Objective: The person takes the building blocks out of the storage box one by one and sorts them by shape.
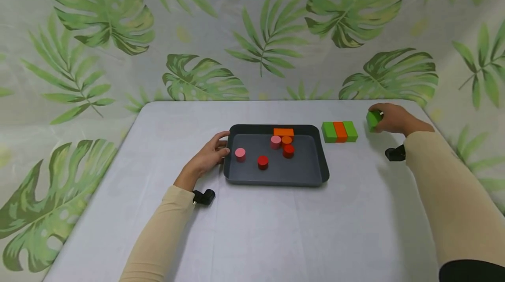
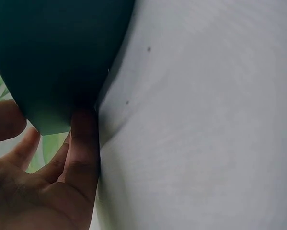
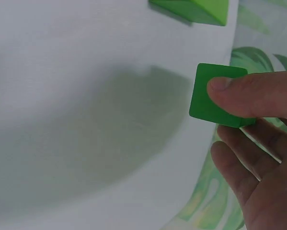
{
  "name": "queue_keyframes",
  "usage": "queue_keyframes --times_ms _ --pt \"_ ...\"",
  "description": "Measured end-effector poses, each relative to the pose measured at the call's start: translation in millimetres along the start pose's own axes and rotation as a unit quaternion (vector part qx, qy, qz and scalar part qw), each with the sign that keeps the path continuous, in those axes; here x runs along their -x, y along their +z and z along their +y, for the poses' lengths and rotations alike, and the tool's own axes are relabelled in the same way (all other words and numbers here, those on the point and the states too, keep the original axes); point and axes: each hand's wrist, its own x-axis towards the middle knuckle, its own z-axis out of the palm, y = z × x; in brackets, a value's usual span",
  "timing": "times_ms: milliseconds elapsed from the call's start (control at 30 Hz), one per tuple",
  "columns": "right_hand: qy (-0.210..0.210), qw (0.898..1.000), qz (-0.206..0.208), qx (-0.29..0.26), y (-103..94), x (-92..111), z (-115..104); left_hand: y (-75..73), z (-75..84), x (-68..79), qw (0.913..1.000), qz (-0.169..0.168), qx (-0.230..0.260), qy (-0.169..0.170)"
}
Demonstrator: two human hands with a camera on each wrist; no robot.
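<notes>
In the head view, a dark grey tray (image 1: 276,176) lies on the white-covered table. My left hand (image 1: 209,154) grips its left side, fingers at the rim and outer wall; in the left wrist view the tray's wall (image 2: 57,57) rises past the fingers of that hand (image 2: 42,191). To the right, my right hand (image 1: 396,119) pinches a green block (image 1: 373,121). The right wrist view shows the thumb flat on this block (image 3: 200,100), held over its shadow. Left of that hand, a row of green, orange and green blocks (image 1: 340,132) stands beside the tray.
Inside the tray are two pink cylinders (image 1: 240,155), two red cylinders (image 1: 262,162), an orange cylinder (image 1: 286,141) and an orange block (image 1: 283,132) against the back wall. Behind the table (image 1: 260,229) hangs a leaf-patterned cloth (image 1: 213,32).
</notes>
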Motion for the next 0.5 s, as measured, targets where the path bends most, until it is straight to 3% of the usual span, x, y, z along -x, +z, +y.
queue_keyframes --times_ms 133,500 --pt "-0.001 1.000 -0.003 -0.001 5.4 -1.7 1.2 -0.6 0.4 0.4 1.0000 -0.001 0.000 0.002" --pt "-0.051 0.998 -0.006 0.030 25.0 -1.4 -1.3 -1.0 -0.2 -0.8 1.0000 0.000 -0.008 -0.004"
